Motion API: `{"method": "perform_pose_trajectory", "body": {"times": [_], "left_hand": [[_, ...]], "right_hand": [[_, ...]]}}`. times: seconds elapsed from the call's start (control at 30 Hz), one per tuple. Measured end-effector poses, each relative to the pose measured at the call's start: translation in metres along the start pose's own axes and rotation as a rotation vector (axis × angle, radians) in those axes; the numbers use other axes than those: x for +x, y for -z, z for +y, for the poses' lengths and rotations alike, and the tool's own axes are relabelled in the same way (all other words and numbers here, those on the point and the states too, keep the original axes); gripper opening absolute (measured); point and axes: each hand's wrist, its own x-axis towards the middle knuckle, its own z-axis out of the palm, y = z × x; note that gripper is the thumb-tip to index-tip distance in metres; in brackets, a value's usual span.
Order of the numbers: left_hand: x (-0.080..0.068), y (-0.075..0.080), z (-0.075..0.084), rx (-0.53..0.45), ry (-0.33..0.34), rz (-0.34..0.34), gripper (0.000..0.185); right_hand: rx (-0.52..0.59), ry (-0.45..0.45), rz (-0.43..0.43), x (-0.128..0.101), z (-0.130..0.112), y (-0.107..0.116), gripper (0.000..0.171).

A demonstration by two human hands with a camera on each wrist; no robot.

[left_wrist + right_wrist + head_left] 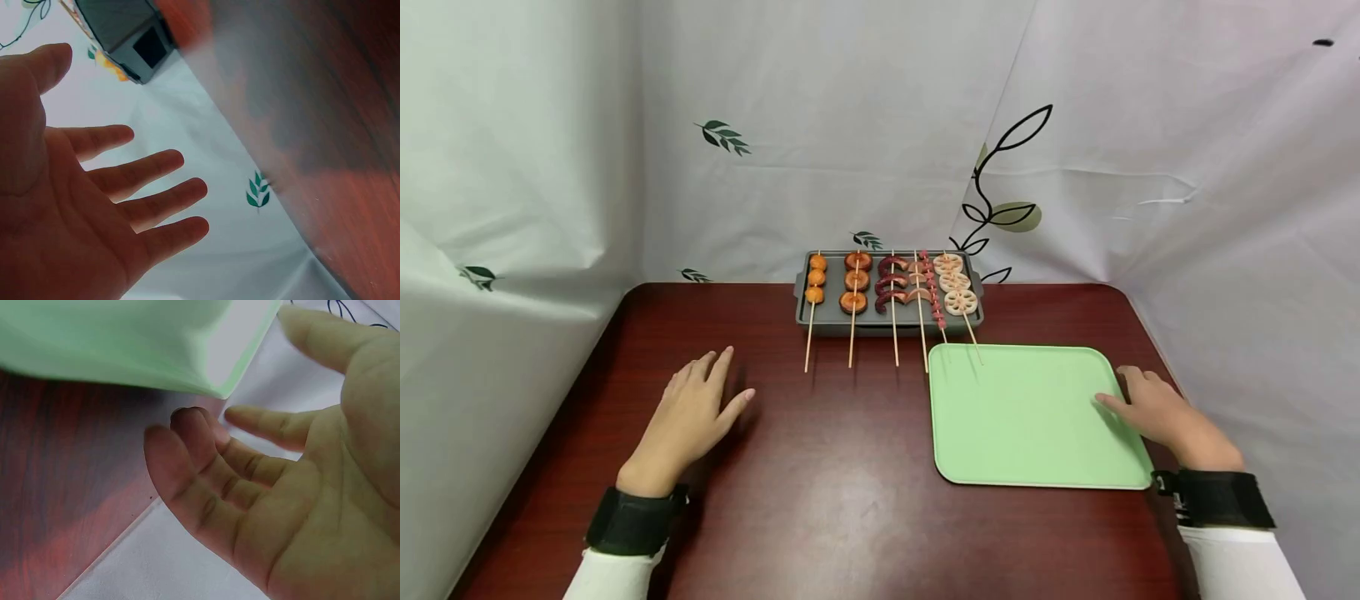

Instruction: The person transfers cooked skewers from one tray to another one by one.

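Observation:
My left hand [683, 417] hovers over the left part of the table with its fingers spread and nothing in its palm. At the right edge of a light green tray [1022, 417], my right hand [1161, 417] has its thumb over the rim in the head view. Seen from the right wrist, the fingers [200, 450] are loosely bent beside the tray's corner [222, 387], with the thumb spread away from them. Behind the tray stands a dark grey grill pan [872, 321] carrying several skewers.
The skewers hold orange balls [815, 277], brown mushroom-like rounds [855, 282], dark red octopus-like tentacles [891, 283], pale curved slices [917, 283], small pink pieces [932, 287] and lotus root slices [955, 283]. Their sticks overhang the pan's front. A white curtain [820, 125] encloses the brown table [842, 517].

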Motion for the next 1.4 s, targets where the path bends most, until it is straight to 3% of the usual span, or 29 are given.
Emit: {"method": "perform_pose_trajectory", "body": {"times": [0.27,0.7,1.03,1.4], "left_hand": [[-0.002,0.002,0.017,-0.024,-0.009,0.020,0.070],[0.000,-0.003,0.043,-0.162,0.050,-0.048,0.065],[0.001,-0.016,0.063,-0.250,0.062,-0.079,0.062],[0.014,-0.031,0.085,-0.417,0.046,-0.071,0.053]], "right_hand": [[0.008,-0.015,-0.009,0.001,0.002,0.000,0.063],[0.059,0.022,-0.026,0.002,0.012,-0.002,0.051],[0.205,0.026,-0.086,-0.004,0.010,-0.008,0.052],[0.195,0.032,-0.074,-0.005,0.006,-0.007,0.051]]}}
